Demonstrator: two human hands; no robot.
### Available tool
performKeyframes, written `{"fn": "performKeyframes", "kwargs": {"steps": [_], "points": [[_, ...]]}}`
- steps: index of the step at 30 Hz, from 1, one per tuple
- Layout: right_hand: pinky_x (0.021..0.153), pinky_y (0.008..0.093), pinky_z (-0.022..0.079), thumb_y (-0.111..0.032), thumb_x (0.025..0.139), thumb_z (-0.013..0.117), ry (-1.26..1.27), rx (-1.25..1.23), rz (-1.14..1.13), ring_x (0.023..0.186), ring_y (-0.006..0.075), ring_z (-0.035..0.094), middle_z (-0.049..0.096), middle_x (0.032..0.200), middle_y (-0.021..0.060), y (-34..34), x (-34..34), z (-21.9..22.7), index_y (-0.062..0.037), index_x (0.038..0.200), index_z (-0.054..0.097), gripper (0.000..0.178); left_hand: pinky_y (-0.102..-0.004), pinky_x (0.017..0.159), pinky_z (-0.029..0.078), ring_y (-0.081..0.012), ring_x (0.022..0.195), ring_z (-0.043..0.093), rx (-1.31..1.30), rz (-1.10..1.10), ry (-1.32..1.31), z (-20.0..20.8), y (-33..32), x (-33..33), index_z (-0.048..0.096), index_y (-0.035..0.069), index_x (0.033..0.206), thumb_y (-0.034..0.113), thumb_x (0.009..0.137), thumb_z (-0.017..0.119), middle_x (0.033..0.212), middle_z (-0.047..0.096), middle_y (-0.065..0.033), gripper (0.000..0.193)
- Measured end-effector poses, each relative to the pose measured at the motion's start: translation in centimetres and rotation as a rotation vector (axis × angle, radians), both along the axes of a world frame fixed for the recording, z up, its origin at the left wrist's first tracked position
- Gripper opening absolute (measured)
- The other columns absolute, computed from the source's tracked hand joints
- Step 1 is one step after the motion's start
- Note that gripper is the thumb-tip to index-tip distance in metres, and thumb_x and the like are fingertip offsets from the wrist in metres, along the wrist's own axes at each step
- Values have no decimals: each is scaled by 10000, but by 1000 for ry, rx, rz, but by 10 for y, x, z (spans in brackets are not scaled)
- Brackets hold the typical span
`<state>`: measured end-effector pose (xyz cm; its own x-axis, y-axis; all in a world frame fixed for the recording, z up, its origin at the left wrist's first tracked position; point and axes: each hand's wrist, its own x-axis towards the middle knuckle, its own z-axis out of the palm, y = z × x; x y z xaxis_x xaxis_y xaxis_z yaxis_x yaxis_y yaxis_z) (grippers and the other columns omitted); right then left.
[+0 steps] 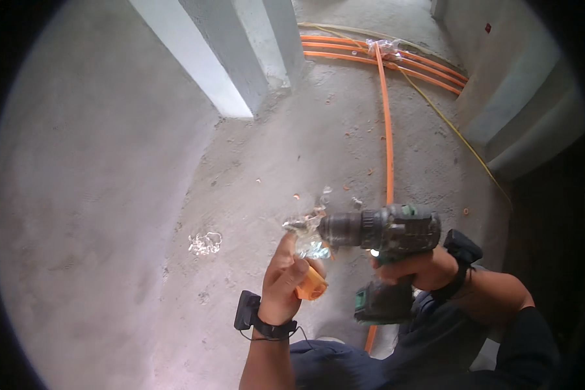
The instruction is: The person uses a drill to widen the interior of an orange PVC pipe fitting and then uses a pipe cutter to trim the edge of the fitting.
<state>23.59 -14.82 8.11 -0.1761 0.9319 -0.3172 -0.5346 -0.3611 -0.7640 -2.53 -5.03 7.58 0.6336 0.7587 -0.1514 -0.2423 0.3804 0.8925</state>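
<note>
**A:** What have I got in the hands right now?

**B:** From my feed, the right hand point(417, 268) has its grip clamped around the handle of a cordless drill point(383, 229). The drill is dark and scuffed, dusty grey over green, with a ribbed round chuck pointing to the left and a blocky battery pack at the foot of the handle.

**A:** And my left?

**B:** The left hand point(285, 281) has its grip closed on a small orange plastic piece point(312, 285), boxy with rounded edges. Its forefinger is raised toward the chuck tip, where a crumpled bit of clear shiny wrap point(311, 247) sits between finger and drill. Whether the finger touches the bit itself, I cannot tell. Both wrists carry black straps with small black boxes on them.

**A:** What's the surface under me?

**B:** A bare concrete floor point(273, 162), rough, grey and gritty, with crumbs of debris and another scrap of crinkled clear film point(205, 243) lying well to the left of the hands. Smooth orange pipes point(388, 130) run across it: one straight line heading away from the drill, meeting several laid side by side near the far wall. A thin yellow cable point(461, 136) trails beside them.

**A:** And the room?

**B:** Unfinished. A grey plastered wall point(78, 162) curves up on the left, and a pale square column point(227, 58) stands ahead.
</note>
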Motion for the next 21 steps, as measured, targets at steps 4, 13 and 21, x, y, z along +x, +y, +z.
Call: {"fn": "performKeyframes", "kwargs": {"steps": [4, 13, 21], "points": [[659, 302, 486, 71, 822, 750, 47, -5, 46, 715, 126, 604, 664, 839, 50, 4, -3, 2, 2, 1072, 679, 269, -283, 698, 532, -145, 787, 662, -80, -25, 59, -10, -4, 1, 554, -1, 1373, 248, 1043, 633, 894, 700, -96, 420], [683, 307, 490, 59, 801, 726, 27, 10, -42, 722, 127, 604, 666, 888, 53, 7, 4, -5, 10, 1075, 672, 284, -236, 510, 336, -100, 575, 496, -161, 1052, -204, -17, 46, -59, 596, 112, 901, 312, 1080, 511, 730, 577, -14, 281], [720, 312, 534, -4, 819, 801, -171, 44, -58, 767, 136, 644, 697, 883, 38, 10, 1, -6, -14, 1070, 690, 275, -233, 489, 427, -73, 590, 565, 188, 531, 593, -6, 13, 7, 662, 85, 1135, 385, 1061, 607, 722, 613, 10, 314]]}}
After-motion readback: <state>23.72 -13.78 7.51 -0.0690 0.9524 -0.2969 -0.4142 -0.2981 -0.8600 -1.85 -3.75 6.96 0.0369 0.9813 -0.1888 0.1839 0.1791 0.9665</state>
